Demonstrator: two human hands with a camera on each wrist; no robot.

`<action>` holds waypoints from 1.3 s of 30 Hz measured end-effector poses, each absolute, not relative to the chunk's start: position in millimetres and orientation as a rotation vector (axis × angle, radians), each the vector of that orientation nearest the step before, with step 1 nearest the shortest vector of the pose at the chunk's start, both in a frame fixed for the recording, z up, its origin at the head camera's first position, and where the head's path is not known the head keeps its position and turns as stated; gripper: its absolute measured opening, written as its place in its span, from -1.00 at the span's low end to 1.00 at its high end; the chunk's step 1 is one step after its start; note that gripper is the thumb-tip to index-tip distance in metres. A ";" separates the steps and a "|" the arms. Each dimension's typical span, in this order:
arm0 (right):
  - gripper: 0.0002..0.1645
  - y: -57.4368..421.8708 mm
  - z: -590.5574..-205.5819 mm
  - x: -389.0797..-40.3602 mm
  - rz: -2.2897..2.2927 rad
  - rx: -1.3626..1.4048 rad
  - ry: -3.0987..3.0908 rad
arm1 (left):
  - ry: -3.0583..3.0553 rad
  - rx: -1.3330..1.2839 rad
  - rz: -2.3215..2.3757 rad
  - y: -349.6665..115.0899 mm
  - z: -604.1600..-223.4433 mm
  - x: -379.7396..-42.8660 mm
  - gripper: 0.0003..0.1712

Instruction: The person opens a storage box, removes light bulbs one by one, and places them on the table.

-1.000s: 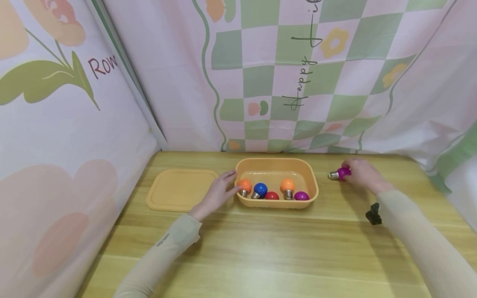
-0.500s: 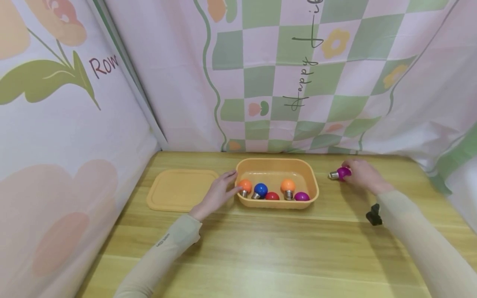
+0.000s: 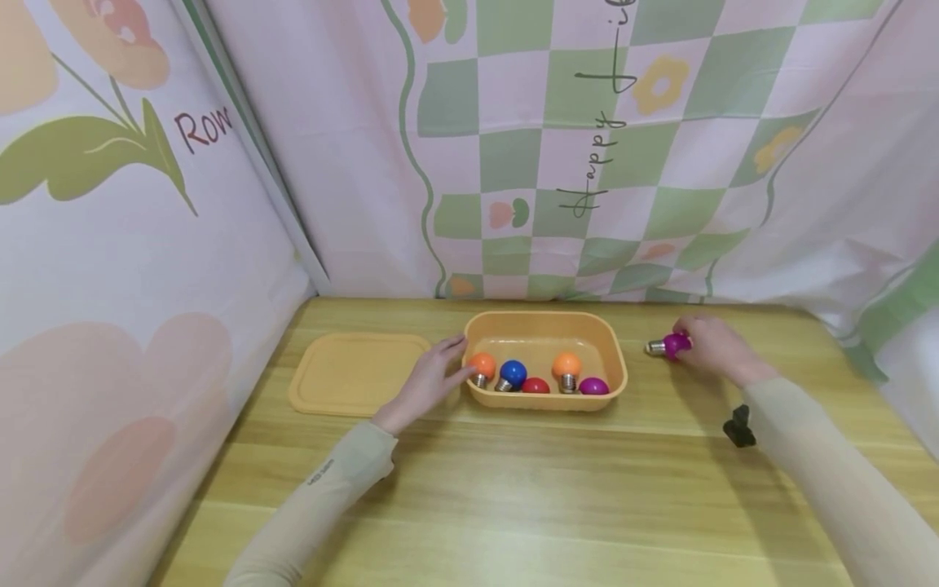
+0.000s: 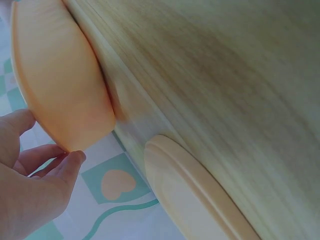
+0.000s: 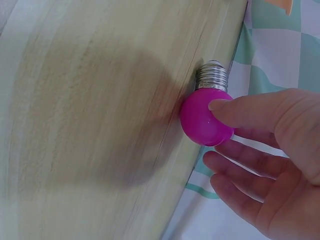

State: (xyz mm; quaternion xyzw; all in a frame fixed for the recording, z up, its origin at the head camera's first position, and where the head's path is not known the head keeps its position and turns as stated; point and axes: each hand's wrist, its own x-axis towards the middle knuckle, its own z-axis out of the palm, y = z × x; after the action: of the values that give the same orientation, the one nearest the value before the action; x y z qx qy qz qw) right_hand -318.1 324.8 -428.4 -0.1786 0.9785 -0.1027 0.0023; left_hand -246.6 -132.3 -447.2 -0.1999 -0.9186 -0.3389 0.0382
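Observation:
My right hand point(image 3: 711, 344) pinches the round end of a magenta light bulb point(image 3: 676, 344), right of the box. In the right wrist view the thumb lies across the bulb point(image 5: 202, 120), its metal screw base pointing away from the palm. It is low over the table; I cannot tell whether it touches. My left hand point(image 3: 428, 379) holds the left end of an orange plastic box point(image 3: 546, 401) by its rim. Inside lie two orange bulbs point(image 3: 566, 364), a blue bulb point(image 3: 513, 373), a red bulb point(image 3: 535, 386) and a purple bulb point(image 3: 593, 386), partly hidden by the front wall.
A flat orange lid point(image 3: 352, 371) lies on the wooden table point(image 3: 528, 497), left of the box and partly behind my left hand. A patterned curtain point(image 3: 572, 163) hangs along the back, and another printed cloth point(image 3: 147, 285) stands at the left.
Almost nothing differs. The magenta bulb in my right hand has shifted very slightly toward me; the left hand and the box have kept their place.

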 end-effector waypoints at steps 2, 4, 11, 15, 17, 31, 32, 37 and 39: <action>-0.57 325.3 -429.0 -317.9 -0.324 -0.558 3.066 | -2.819 -0.612 -1.044 -132.3 -447.5 -246.5 -0.34; -0.56 325.7 -428.7 -317.3 -0.327 -0.552 3.061 | -2.819 -0.611 -1.051 -132.1 -447.5 -246.6 -0.33; -0.55 325.4 -426.3 -315.0 -0.335 -0.539 3.049 | -2.804 -0.626 -1.040 -131.5 -446.9 -246.9 -0.34; -0.55 325.5 -425.4 -314.2 -0.337 -0.542 3.056 | -2.787 -0.637 -1.049 -131.4 -446.8 -246.6 -0.36; -0.53 325.9 -425.2 -314.1 -0.335 -0.543 3.057 | -2.783 -0.639 -1.048 -131.4 -447.1 -246.6 -0.36; -0.44 328.3 -421.6 -314.4 -0.324 -0.533 3.053 | -2.790 -0.620 -1.040 -130.9 -447.6 -247.3 -0.36; -0.42 328.0 -420.1 -314.0 -0.321 -0.529 3.053 | -2.792 -0.616 -1.048 -131.0 -447.6 -247.3 -0.36; -0.37 323.6 -409.3 -311.0 -0.319 -0.534 3.053 | -2.804 -0.608 -1.062 -132.0 -446.7 -246.7 -0.34; -0.38 320.2 -404.2 -309.9 -0.321 -0.581 3.069 | -2.805 -0.608 -1.058 -132.6 -446.3 -246.3 -0.34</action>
State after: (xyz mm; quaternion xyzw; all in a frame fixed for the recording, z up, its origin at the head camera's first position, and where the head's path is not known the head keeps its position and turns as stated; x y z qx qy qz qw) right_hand -309.9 320.2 -404.2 -0.1849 0.9774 -0.1023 0.0007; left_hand -246.3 -132.6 -446.3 -0.1987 -0.9162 -0.3456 0.0413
